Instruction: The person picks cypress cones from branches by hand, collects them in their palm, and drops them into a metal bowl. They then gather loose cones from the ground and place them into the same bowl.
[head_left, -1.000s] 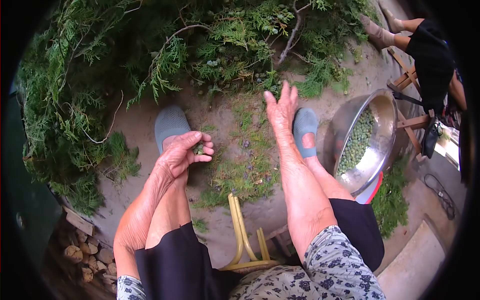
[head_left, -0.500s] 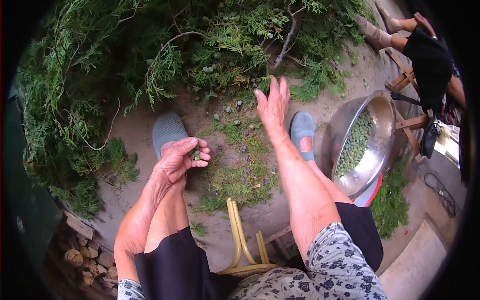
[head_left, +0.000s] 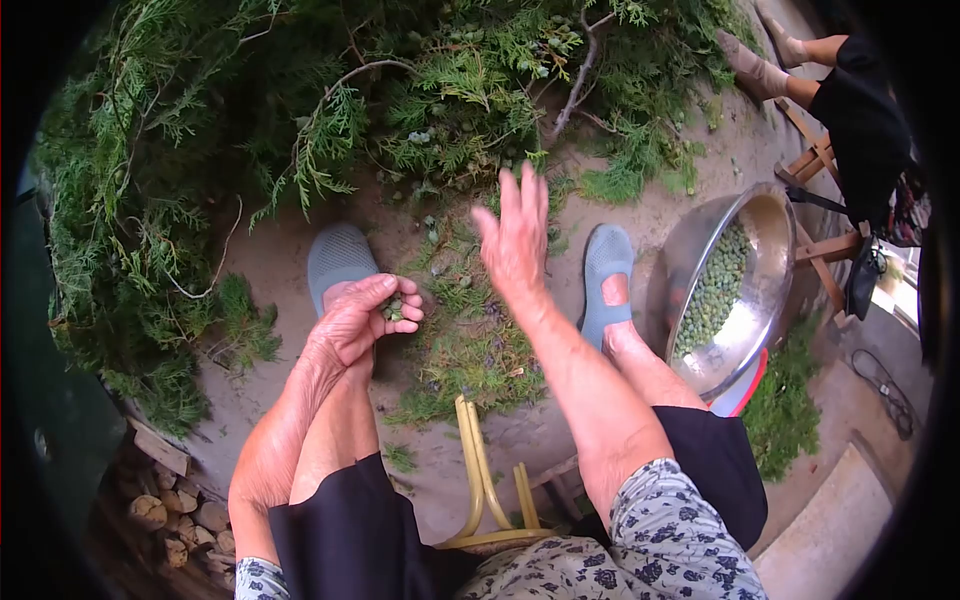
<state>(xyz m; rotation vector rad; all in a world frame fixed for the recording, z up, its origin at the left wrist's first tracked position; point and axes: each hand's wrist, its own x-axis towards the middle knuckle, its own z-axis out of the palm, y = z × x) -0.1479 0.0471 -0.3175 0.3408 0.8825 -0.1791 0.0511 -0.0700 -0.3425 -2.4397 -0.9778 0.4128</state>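
1. Head view, left hand [head_left: 362, 312]: the fingers are loosely curled, with the thumb over them, around a few green berries [head_left: 393, 308]. The wrist hangs just above the person's own left leg, beside the left shoe [head_left: 340, 260].
2. Head view, right hand [head_left: 516, 238]: nothing shows in it. The fingers are spread, slightly blurred, the thumb well apart from the rest, pointing away from the body.
3. Head view, the main relation: the leafy branches [head_left: 430, 145] lie straight beyond the right fingertips, in a wide heap across the top. The right hand is the nearer one; the left sits lower and farther back. A bare stem [head_left: 578, 85] beyond those fingertips runs lengthwise away from the person, leaning a little right, roughly in line with the fingers. Whether a fingertip touches any leaf, I cannot tell.
4. Head view, the bowl [head_left: 683, 262]: this metal bowl stands tilted to the right of the right shoe [head_left: 606, 268], its mouth facing right, with a pile of berries [head_left: 712, 295] inside. It lies nearer the right hand than the left.
5. Head view, between the feet: loose clippings [head_left: 482, 365] cover the ground, below the right palm and to the right of the left fingers.
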